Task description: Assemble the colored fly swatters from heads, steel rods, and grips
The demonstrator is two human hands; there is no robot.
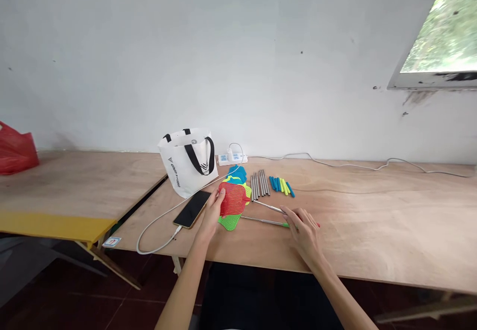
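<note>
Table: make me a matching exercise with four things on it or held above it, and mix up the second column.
Things:
1. Red mesh
2. Phone
3. Bag
4. Tubes

Places, colours or states:
A. White with black handles
B. Lying flat, screen dark
C. Metallic grey, side by side
D. Held in the left hand

Right pairs: 1-D, 2-B, 3-A, 4-C
</note>
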